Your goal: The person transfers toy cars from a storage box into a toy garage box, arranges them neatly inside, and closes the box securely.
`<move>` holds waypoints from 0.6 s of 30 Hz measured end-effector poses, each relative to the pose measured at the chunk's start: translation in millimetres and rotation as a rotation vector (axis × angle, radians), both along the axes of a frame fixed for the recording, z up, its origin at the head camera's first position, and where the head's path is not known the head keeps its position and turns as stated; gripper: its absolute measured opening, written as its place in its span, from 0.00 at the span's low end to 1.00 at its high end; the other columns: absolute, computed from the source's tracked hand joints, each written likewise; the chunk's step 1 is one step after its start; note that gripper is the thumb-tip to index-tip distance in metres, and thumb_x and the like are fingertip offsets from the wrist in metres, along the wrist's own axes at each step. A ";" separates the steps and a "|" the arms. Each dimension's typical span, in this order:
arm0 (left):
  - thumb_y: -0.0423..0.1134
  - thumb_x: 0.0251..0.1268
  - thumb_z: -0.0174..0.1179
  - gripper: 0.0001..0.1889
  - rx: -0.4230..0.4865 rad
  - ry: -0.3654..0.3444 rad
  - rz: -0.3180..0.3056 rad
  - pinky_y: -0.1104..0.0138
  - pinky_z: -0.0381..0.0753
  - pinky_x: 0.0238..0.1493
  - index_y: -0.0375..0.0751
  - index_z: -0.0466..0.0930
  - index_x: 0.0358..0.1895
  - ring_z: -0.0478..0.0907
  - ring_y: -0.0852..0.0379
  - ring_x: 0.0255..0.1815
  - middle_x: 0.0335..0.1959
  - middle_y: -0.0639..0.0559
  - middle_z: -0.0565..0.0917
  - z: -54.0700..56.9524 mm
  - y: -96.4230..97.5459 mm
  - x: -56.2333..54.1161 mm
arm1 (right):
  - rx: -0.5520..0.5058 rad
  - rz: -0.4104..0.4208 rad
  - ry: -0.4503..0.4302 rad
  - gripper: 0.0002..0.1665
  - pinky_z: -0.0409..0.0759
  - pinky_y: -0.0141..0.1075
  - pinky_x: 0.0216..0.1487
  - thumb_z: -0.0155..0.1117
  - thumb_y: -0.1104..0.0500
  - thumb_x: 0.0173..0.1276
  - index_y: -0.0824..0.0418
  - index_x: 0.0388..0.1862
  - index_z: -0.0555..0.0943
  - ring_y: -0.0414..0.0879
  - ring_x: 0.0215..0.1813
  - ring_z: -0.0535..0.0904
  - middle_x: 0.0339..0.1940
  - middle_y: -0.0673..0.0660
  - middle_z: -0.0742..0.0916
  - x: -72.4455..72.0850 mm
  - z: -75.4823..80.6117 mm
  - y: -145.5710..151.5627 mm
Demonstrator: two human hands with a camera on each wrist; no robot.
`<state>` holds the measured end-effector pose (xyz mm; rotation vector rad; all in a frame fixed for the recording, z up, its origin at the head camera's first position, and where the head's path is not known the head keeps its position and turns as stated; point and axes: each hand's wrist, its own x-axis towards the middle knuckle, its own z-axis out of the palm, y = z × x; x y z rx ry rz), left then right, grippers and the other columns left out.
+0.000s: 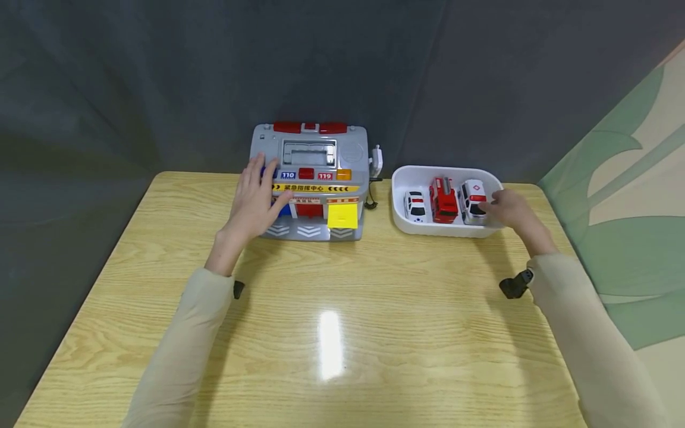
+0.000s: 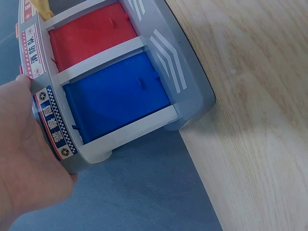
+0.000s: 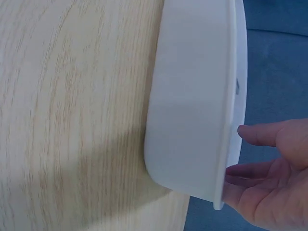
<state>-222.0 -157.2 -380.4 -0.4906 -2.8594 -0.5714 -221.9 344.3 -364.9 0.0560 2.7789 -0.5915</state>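
My left hand [image 1: 254,202] rests on the left side of a grey toy emergency station [image 1: 267,145], fingers extended over its top and thumb across its front. In the left wrist view, the station's blue door [image 2: 115,96] and red door [image 2: 94,36] are down. The yellow door [image 1: 342,216] at the right sticks out from the front. My right hand [image 1: 511,211] reaches over the right end of a white bin [image 1: 398,205], thumb and fingers apart, fingertips right by a toy ambulance [image 1: 473,199]. Beside the ambulance sit a red toy fire truck [image 1: 443,202] and a white toy police car [image 1: 414,206].
The station and bin stand side by side near the back edge of the wooden table [image 1: 374,333]. A white piece [image 1: 377,160] projects from the station's right side, with a dark coiled cord [image 1: 370,205] below. A dark curtain [image 1: 342,71] hangs behind.
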 end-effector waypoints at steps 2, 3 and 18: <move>0.59 0.72 0.45 0.40 0.001 0.000 0.002 0.48 0.37 0.73 0.38 0.46 0.76 0.34 0.41 0.77 0.77 0.36 0.41 -0.4 -0.5 0.2 | -0.007 0.006 -0.017 0.28 0.73 0.54 0.44 0.50 0.55 0.73 0.85 0.51 0.69 0.67 0.42 0.72 0.41 0.77 0.76 -2.2 -2.7 0.1; 0.59 0.72 0.45 0.40 0.000 0.000 0.001 0.47 0.37 0.73 0.38 0.46 0.76 0.34 0.41 0.77 0.77 0.36 0.41 -0.7 -0.6 0.2 | -0.018 0.000 -0.031 0.27 0.72 0.51 0.42 0.50 0.55 0.74 0.84 0.48 0.69 0.64 0.40 0.71 0.38 0.75 0.76 -3.4 -4.1 0.2; 0.58 0.72 0.47 0.39 0.008 -0.006 0.012 0.49 0.35 0.73 0.39 0.46 0.76 0.34 0.41 0.77 0.77 0.36 0.41 -1.8 -1.8 2.1 | -0.028 -0.066 -0.001 0.22 0.71 0.42 0.36 0.48 0.57 0.72 0.81 0.40 0.68 0.59 0.35 0.71 0.35 0.69 0.73 -16.6 -23.2 -14.1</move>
